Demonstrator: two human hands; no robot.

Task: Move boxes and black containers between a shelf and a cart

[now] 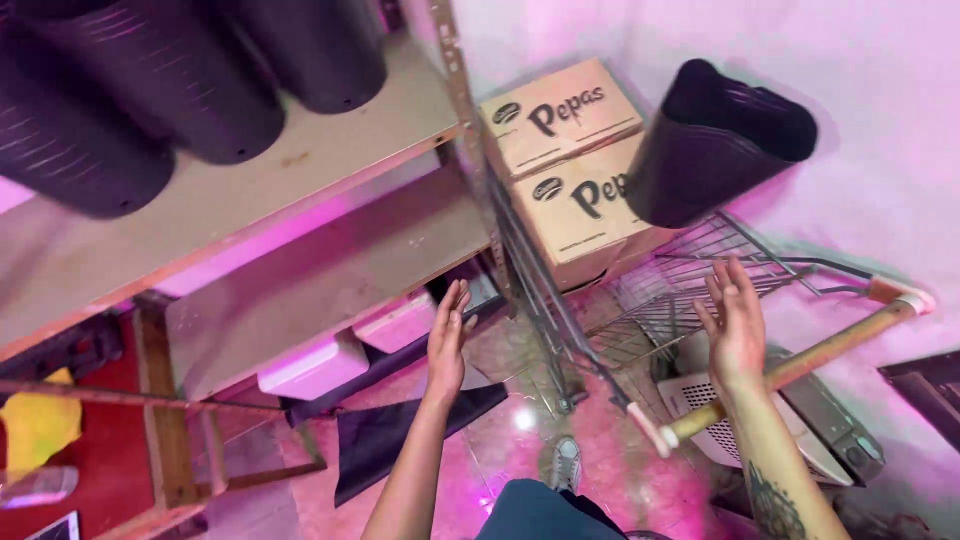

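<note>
Head view, wire cart [690,262] holding cardboard boxes [570,160], black pot [715,145]

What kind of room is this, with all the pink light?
Probably a storeroom or stock area. Stacks of black plastic pots lie on a rough wooden shelf, two cardboard boxes sit in a wire shopping cart, and another black pot stack is above both open hands, left hand, right hand.

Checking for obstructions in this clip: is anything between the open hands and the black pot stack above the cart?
Nothing visible. The black pot stack hangs in open air above both raised hands, left hand and right hand, neither touching it. The cardboard boxes sit beside it.
</note>
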